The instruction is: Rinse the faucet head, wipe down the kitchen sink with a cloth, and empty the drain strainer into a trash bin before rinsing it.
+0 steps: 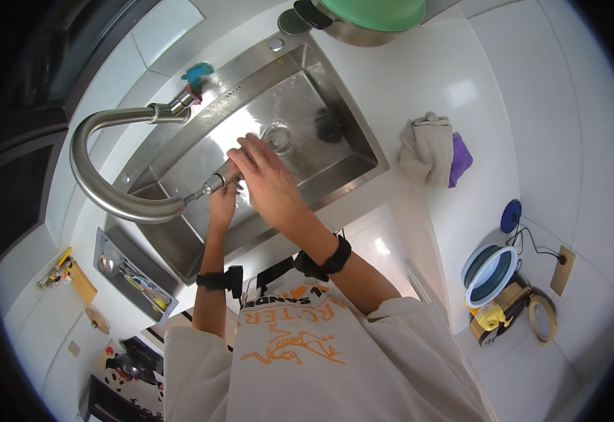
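My right hand (271, 182) is over the stainless steel sink (307, 100), its fingers closed around the pull-out spray head (227, 174) of the kitchen faucet (83, 153). A short length of hose (194, 197) shows between the spray head and the curved spout. Below the spray head is my left hand (223, 203), partly hidden by it and by my right hand; whether it grips anything cannot be seen. Beyond my fingers lies the round drain strainer (279, 139). A dark scrubber (328, 125) lies in the basin towards its right side.
A grey cloth (424, 150) and a purple cloth (461, 160) lie on the counter to the right. At the top stands a pot with a green bowl (375, 11). A grey utensil tray (167, 282) is left of the sink. A blue cloth (197, 74) sits behind the faucet base.
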Action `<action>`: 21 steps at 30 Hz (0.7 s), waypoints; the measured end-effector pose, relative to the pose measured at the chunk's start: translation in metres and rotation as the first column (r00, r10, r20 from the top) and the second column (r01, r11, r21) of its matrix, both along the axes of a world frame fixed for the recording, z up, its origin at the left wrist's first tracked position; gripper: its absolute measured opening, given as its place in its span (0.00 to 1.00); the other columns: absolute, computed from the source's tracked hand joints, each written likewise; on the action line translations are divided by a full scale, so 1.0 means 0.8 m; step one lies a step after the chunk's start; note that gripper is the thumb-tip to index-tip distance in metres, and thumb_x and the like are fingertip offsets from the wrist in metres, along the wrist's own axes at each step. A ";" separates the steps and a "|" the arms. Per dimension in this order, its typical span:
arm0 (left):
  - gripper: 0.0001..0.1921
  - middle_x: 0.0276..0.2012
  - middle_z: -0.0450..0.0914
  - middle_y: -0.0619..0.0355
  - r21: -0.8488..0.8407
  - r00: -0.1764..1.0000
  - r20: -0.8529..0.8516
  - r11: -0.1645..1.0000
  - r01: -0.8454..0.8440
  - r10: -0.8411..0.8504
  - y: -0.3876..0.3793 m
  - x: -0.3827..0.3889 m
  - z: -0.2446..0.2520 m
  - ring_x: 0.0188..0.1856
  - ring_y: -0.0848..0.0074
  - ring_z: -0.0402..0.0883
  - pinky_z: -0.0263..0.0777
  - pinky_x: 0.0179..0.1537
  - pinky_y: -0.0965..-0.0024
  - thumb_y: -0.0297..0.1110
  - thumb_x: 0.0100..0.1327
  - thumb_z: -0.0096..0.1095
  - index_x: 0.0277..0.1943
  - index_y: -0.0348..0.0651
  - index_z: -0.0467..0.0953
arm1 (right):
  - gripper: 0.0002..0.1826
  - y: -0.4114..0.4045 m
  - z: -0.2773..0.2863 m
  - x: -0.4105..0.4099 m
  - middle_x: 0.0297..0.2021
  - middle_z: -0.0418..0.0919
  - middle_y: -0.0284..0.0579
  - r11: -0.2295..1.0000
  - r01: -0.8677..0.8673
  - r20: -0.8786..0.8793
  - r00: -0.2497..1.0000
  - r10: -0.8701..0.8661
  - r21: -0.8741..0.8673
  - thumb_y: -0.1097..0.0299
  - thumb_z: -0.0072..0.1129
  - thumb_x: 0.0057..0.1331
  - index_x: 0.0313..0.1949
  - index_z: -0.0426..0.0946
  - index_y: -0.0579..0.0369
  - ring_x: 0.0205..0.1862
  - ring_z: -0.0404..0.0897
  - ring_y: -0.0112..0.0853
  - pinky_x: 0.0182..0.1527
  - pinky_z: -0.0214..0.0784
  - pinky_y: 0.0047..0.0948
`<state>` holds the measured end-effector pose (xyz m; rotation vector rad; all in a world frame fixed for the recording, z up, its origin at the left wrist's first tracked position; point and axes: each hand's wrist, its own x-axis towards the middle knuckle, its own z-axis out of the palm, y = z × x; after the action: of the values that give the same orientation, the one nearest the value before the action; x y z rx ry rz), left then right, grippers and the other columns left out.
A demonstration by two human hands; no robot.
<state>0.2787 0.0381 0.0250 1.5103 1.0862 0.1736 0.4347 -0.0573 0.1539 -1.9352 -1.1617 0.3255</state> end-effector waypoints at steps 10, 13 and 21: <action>0.14 0.42 0.83 0.57 -0.146 0.985 0.120 0.983 -0.107 0.125 0.029 0.000 0.019 0.36 0.77 0.80 0.75 0.37 0.73 0.27 0.71 0.50 0.54 0.35 0.77 | 0.28 0.031 -0.007 0.036 0.61 0.67 0.55 0.992 -0.128 0.079 0.989 0.127 0.011 0.73 0.62 0.54 0.56 0.68 0.55 0.67 0.63 0.53 0.69 0.58 0.48; 0.11 0.41 0.83 0.59 -0.175 0.987 0.091 0.978 -0.117 0.134 0.032 -0.009 0.013 0.35 0.78 0.80 0.75 0.37 0.74 0.28 0.71 0.50 0.50 0.37 0.78 | 0.22 0.038 -0.004 0.036 0.58 0.69 0.53 0.991 -0.106 0.047 0.994 0.103 0.076 0.82 0.54 0.57 0.54 0.69 0.57 0.66 0.66 0.51 0.65 0.64 0.46; 0.14 0.42 0.83 0.55 -0.154 0.993 0.076 0.985 -0.083 0.096 0.022 -0.025 -0.011 0.36 0.75 0.81 0.75 0.37 0.73 0.31 0.71 0.51 0.53 0.34 0.78 | 0.29 0.045 -0.019 0.020 0.58 0.69 0.53 0.983 -0.172 -0.046 0.984 0.175 0.064 0.82 0.62 0.51 0.54 0.68 0.57 0.64 0.67 0.51 0.64 0.64 0.45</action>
<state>0.2590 0.0560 0.0159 1.3095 1.0771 0.2102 0.4505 -0.0210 0.1390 -1.7681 -1.2947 0.4257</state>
